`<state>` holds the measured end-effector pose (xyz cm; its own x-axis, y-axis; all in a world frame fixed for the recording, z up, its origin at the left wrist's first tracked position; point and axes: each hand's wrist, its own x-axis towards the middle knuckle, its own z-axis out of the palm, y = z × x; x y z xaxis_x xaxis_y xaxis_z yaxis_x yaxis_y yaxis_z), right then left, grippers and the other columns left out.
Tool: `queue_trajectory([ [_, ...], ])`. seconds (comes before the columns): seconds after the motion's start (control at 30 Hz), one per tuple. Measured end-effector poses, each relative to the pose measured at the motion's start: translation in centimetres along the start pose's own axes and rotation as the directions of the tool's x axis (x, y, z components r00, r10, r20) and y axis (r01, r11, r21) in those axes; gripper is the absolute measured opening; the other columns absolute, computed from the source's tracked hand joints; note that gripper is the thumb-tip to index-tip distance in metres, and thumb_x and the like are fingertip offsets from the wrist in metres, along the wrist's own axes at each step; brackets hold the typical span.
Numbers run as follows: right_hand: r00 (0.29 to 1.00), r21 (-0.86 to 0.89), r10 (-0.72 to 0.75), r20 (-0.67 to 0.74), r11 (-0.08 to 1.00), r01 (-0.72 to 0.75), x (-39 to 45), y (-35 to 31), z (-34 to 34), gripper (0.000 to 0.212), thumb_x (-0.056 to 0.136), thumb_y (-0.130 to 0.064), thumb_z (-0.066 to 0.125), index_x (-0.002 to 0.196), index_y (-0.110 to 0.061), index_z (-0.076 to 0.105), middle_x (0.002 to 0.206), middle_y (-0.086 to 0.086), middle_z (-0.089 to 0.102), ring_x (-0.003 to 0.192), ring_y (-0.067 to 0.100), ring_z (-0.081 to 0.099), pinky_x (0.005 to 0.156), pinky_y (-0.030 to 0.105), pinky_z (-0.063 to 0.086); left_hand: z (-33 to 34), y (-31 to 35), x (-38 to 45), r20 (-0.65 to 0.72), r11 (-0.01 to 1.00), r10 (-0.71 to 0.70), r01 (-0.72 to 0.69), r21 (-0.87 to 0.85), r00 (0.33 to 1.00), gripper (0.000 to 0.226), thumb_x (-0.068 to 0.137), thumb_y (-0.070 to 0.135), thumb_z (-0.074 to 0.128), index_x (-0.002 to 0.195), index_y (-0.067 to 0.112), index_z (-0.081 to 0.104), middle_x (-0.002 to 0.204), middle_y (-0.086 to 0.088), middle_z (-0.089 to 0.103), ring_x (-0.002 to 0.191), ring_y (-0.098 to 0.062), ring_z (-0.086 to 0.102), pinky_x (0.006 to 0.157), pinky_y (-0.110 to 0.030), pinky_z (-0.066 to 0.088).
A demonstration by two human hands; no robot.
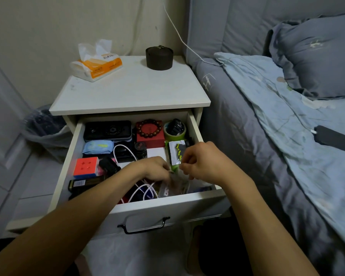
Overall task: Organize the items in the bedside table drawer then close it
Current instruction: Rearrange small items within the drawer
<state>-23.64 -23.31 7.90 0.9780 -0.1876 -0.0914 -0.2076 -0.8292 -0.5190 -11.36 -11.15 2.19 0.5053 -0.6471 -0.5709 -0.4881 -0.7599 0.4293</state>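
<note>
The white bedside table drawer (163, 204) stands pulled out and full of small items. My left hand (153, 169) and my right hand (203, 162) meet over its front right part, both pinching a clear plastic packet (173, 186). Behind them lies a black and silver pouch (176, 151). A white cable (145, 189) coils under my left hand. A red cube (86, 166), a blue tissue pack (98, 146), a black case (107, 130), a red box with a bead bracelet (149, 132) and a green tape roll (174, 129) fill the rest.
On the table top (131, 90) stand a tissue pack (97, 64) and a dark round container (159, 57). A bed with blue bedding (277, 120) lies close on the right. A lined bin (46, 126) stands at the left. The drawer handle (143, 226) faces me.
</note>
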Motion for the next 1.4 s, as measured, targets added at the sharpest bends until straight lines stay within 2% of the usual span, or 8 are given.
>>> queue_trajectory([
  [0.2,0.956,-0.214,0.054,0.289,0.977,0.009,-0.3,-0.9,0.3,0.020,0.086,-0.014,0.058,0.093,-0.021,0.076,0.092,0.002,0.070,0.088,0.019,0.062,0.075,0.029,0.053,-0.2,-1.8,-1.7,-0.250,0.956,0.042,-0.111,-0.271,0.967,0.027,0.069,0.031,0.087,0.077,0.013,0.069,0.072,0.001,0.060,0.067,-0.013,0.053,0.063,-0.026,0.040],
  [0.4,0.816,-0.460,0.210,0.538,0.885,0.075,0.9,-2.8,1.8,0.033,0.093,-0.012,0.044,0.120,-0.009,0.063,0.122,0.009,0.062,0.106,0.028,0.059,0.089,0.034,0.051,-0.3,-3.8,-4.5,-0.384,0.789,-0.026,-0.216,-0.574,0.923,0.033,0.073,0.022,0.086,0.093,0.008,0.064,0.083,-0.007,0.074,0.071,-0.013,0.065,0.066,-0.025,0.046],
  [0.67,0.970,-0.552,0.163,0.179,0.833,-0.038,1.9,-3.2,2.0,0.030,0.089,-0.032,0.059,0.114,-0.015,0.058,0.109,0.007,0.060,0.089,0.025,0.058,0.068,0.032,0.044,-0.2,-4.3,-5.2,-0.367,0.797,0.023,-0.238,-0.555,0.930,0.034,0.076,0.020,0.083,0.098,0.008,0.060,0.084,-0.005,0.072,0.073,-0.012,0.065,0.061,-0.021,0.045],
  [0.87,0.883,-0.463,0.435,0.175,0.828,-0.316,2.3,-1.1,3.3,0.065,0.083,-0.060,0.060,0.131,-0.016,0.049,0.127,0.007,0.057,0.110,0.026,0.058,0.086,0.035,0.051,0.1,-4.8,-5.0,-0.374,0.823,0.042,-0.244,-0.513,0.927,0.034,0.074,0.024,0.085,0.093,0.011,0.059,0.083,-0.008,0.073,0.075,-0.022,0.068,0.073,-0.037,0.053],
  [1.03,0.794,-0.142,0.544,0.269,0.838,-0.526,2.7,-0.9,3.8,0.065,0.085,-0.042,0.068,0.139,-0.013,0.045,0.129,0.012,0.055,0.093,0.027,0.063,0.060,0.030,0.053,0.3,-4.8,-4.7,-0.396,0.851,0.040,-0.239,-0.467,0.917,0.033,0.074,0.026,0.084,0.091,0.015,0.059,0.086,-0.008,0.073,0.083,-0.027,0.070,0.079,-0.044,0.054],
  [1.2,0.837,0.292,0.491,0.240,0.786,-0.545,2.5,-0.5,4.4,0.028,0.091,-0.034,0.056,0.101,-0.008,0.061,0.100,0.016,0.065,0.086,0.035,0.069,0.076,0.042,0.060,0.2,-4.8,-4.5,-0.490,0.829,-0.021,-0.259,-0.496,0.872,0.030,0.075,0.029,0.082,0.088,0.014,0.059,0.080,-0.010,0.070,0.071,-0.021,0.064,0.069,-0.037,0.051],
  [1.3,0.885,0.198,0.431,0.177,0.865,-0.461,2.8,-0.2,4.2,0.020,0.089,-0.011,0.046,0.079,-0.004,0.061,0.083,0.017,0.061,0.083,0.036,0.063,0.078,0.042,0.056,0.2,-4.6,-4.8,-0.512,0.820,-0.031,-0.271,-0.505,0.858,0.027,0.079,0.028,0.080,0.090,0.014,0.060,0.079,-0.006,0.069,0.072,-0.017,0.065,0.069,-0.033,0.048],
  [1.4,0.885,0.019,0.413,0.217,0.904,-0.426,2.9,0.8,3.6,0.026,0.086,-0.002,0.047,0.097,0.000,0.071,0.094,0.018,0.070,0.086,0.034,0.068,0.079,0.043,0.058,0.5,-4.3,-4.8,-0.516,0.841,0.004,-0.282,-0.461,0.856,0.025,0.080,0.029,0.078,0.091,0.015,0.060,0.080,-0.004,0.068,0.073,-0.016,0.065,0.068,-0.032,0.049],
])
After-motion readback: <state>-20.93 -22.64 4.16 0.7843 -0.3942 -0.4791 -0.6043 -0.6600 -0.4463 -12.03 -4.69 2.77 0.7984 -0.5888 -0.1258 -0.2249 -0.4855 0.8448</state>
